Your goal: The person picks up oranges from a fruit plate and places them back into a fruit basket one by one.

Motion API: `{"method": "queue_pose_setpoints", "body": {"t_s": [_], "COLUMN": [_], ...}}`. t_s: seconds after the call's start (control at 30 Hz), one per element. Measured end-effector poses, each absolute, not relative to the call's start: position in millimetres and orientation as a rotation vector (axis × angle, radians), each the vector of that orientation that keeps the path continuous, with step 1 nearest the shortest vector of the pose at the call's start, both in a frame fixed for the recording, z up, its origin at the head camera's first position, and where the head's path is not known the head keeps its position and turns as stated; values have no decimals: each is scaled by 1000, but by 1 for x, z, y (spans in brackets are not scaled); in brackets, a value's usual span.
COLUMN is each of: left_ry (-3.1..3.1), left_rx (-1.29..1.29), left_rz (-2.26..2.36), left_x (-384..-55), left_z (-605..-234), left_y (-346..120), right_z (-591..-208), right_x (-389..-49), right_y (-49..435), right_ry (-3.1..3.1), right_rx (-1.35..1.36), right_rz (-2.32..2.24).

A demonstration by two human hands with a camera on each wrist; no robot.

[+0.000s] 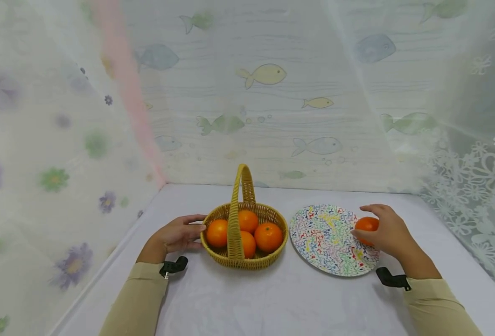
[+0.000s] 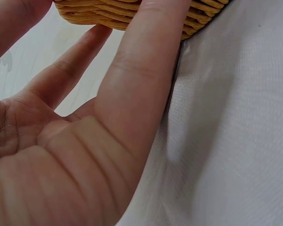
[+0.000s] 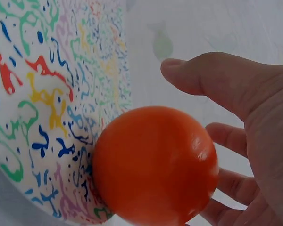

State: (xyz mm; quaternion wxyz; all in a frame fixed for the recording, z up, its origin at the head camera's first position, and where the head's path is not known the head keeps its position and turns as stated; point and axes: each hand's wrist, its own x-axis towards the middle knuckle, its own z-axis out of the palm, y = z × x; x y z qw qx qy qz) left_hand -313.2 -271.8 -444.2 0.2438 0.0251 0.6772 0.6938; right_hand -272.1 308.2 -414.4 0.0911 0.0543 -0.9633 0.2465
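A yellow wicker basket [image 1: 257, 264] with a tall arched handle holds several oranges [image 1: 269, 237]. At its left side, my left hand [image 1: 181, 234] touches the rim with spread, mostly straight fingers. In the left wrist view, the thumb [image 2: 141, 70] reaches up to the woven wall [image 2: 101, 13]. To the right lies a round plate [image 1: 323, 238] with multicoloured squiggles. A single orange [image 3: 153, 165] rests at the plate's right edge. My right hand [image 1: 387, 231] is around this orange, its thumb apart from the fruit in the right wrist view and its fingers partly hidden behind it.
White cloth [image 1: 230, 303] covers the table. Behind it hangs a sheer curtain [image 1: 268, 121] with fish prints, and a flowered curtain [image 1: 71, 210] borders the left side. Lace with white flowers [image 1: 482, 186] hangs on the right. Black wrist mounts [image 1: 392, 278] sit over both beige sleeves.
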Motion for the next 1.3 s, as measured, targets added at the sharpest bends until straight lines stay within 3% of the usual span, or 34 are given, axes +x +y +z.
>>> {"method": "queue_pose_setpoints", "body": {"t_s": [1.3], "left_ry": [1792], "left_rx": [109], "left_rz": [1911], "left_x": [-313], "left_z": [-442], "left_y": [-272], "right_z": [-432], "right_x": [-281], "right_y": [319], "right_ry": [-2970], "right_rx": [76], "right_rz": [775]}}
